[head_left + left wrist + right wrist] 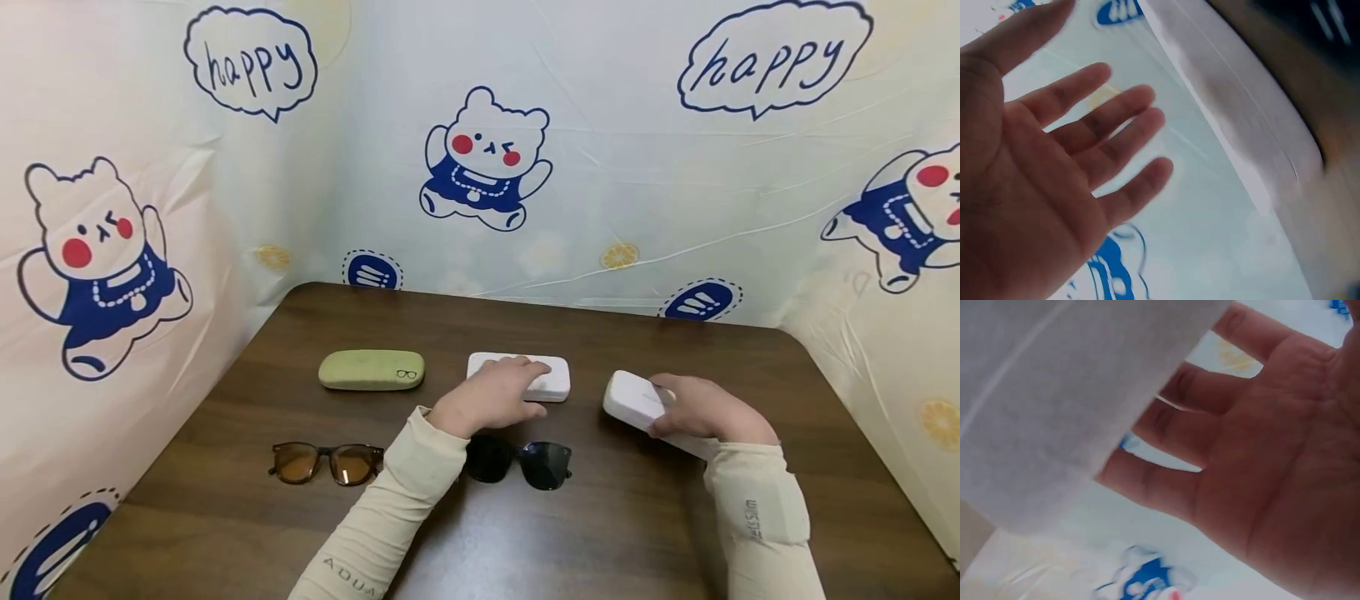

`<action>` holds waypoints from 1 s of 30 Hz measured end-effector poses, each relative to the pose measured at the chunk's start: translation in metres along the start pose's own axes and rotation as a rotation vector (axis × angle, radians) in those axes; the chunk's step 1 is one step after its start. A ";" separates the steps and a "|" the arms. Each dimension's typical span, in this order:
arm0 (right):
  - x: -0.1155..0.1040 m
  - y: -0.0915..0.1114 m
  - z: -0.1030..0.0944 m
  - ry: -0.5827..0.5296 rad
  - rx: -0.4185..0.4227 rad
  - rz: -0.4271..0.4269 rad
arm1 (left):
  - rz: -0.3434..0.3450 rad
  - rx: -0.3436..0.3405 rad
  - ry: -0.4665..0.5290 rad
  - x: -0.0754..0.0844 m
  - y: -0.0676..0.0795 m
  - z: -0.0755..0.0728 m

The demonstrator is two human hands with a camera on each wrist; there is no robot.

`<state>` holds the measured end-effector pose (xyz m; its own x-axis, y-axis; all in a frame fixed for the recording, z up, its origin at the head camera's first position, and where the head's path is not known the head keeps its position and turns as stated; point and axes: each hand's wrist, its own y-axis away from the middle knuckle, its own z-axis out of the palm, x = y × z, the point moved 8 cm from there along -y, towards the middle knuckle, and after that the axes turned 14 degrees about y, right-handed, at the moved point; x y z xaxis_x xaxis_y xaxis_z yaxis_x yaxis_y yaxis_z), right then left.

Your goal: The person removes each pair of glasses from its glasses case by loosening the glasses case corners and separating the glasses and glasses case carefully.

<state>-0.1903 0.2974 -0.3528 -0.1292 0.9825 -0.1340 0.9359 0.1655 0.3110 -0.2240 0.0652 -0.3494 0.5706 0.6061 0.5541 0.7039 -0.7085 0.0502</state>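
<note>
My left hand (489,395) hovers over a white glasses case (557,383) in the middle of the table. Its fingers are spread and relaxed; in the left wrist view a gap separates them from the case (1241,94). On the right side, my right hand (712,408) grips a second white glasses case (630,400), which is tilted. The right wrist view shows the fingers (1154,478) reaching behind this case (1066,412); part of it is hidden by the hand in the head view. Black sunglasses (546,463) lie below my left hand, partly covered by the sleeve.
A green glasses case (367,371) rests at the left of the brown table (510,550). Nearer to me lie glasses with orange-brown lenses (298,463), beside my left sleeve. A printed curtain (630,175) encloses the table's back and sides.
</note>
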 end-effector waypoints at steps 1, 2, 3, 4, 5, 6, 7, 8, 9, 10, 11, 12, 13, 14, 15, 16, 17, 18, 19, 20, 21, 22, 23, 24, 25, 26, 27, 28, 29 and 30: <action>-0.011 0.003 -0.004 0.006 0.012 -0.022 | 0.015 -0.013 0.037 0.006 0.000 0.002; -0.022 0.005 -0.009 0.015 0.031 -0.049 | 0.027 -0.026 0.081 0.012 0.001 0.004; -0.034 0.008 -0.013 0.020 0.045 -0.068 | 0.043 -0.033 0.122 0.017 0.002 0.006; -0.046 0.011 -0.016 0.026 0.059 -0.088 | 0.064 -0.036 0.160 0.022 0.003 0.007; -0.057 0.014 -0.018 0.030 0.075 -0.104 | 0.083 -0.040 0.191 0.026 0.004 0.008; -0.069 0.017 -0.021 0.038 0.092 -0.122 | 0.097 -0.041 0.217 0.030 0.006 0.008; -0.080 0.020 -0.023 0.048 0.112 -0.140 | 0.115 -0.045 0.231 0.033 0.008 0.008; -0.090 0.024 -0.024 0.065 0.136 -0.161 | 0.132 -0.047 0.231 0.036 0.010 0.008; -0.098 0.028 -0.025 0.081 0.160 -0.181 | 0.145 -0.049 0.225 0.038 0.012 0.009; -0.106 0.031 -0.025 0.105 0.186 -0.204 | 0.154 -0.053 0.215 0.040 0.015 0.009; -0.112 0.035 -0.024 0.130 0.212 -0.224 | 0.156 -0.060 0.204 0.041 0.019 0.010; -0.117 0.040 -0.023 0.149 0.236 -0.244 | 0.161 -0.066 0.192 0.043 0.024 0.011; -0.121 0.044 -0.020 0.164 0.258 -0.267 | 0.162 -0.072 0.175 0.044 0.029 0.012; -0.125 0.049 -0.015 0.175 0.272 -0.289 | 0.163 -0.078 0.155 0.046 0.035 0.014; -0.129 0.055 -0.010 0.190 0.289 -0.314 | 0.170 -0.081 0.124 0.049 0.042 0.016; -0.133 0.059 -0.003 0.206 0.300 -0.340 | 0.182 -0.081 0.078 0.052 0.049 0.020; -0.137 0.064 0.004 0.219 0.300 -0.357 | 0.193 -0.080 0.032 0.055 0.056 0.024; -0.142 0.069 0.012 0.232 0.296 -0.378 | 0.202 -0.076 -0.018 0.058 0.064 0.028; -0.146 0.073 0.021 0.248 0.290 -0.396 | 0.208 -0.072 -0.068 0.060 0.072 0.033; -0.151 0.076 0.029 0.265 0.276 -0.405 | 0.213 -0.072 -0.116 0.061 0.079 0.038; -0.156 0.079 0.037 0.285 0.261 -0.416 | 0.214 -0.075 -0.158 0.062 0.087 0.043; -0.162 0.082 0.044 0.300 0.243 -0.426 | 0.207 -0.086 -0.188 0.061 0.094 0.048; -0.167 0.084 0.051 0.311 0.223 -0.437 | 0.196 -0.102 -0.202 0.059 0.101 0.053; -0.173 0.085 0.057 0.323 0.207 -0.453 | 0.185 -0.121 -0.218 0.057 0.107 0.057; -0.178 0.086 0.063 0.336 0.192 -0.466 | 0.177 -0.146 -0.227 0.054 0.113 0.062; -0.183 0.086 0.068 0.340 0.164 -0.476 | 0.165 -0.175 -0.227 0.051 0.118 0.066; -0.186 0.086 0.074 0.342 0.136 -0.487 | 0.152 -0.205 -0.220 0.047 0.123 0.070; -0.190 0.086 0.078 0.347 0.115 -0.495 | 0.146 -0.227 -0.220 0.044 0.127 0.073; -0.193 0.086 0.083 0.352 0.100 -0.504 | 0.138 -0.251 -0.217 0.040 0.131 0.077; -0.196 0.085 0.086 0.362 0.097 -0.509 | 0.130 -0.266 -0.219 0.037 0.134 0.080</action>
<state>-0.0569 0.1117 -0.3814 -0.6532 0.7520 0.0889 0.7510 0.6283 0.2031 -0.0751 0.0218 -0.3885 0.7457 0.5472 0.3801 0.5012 -0.8366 0.2212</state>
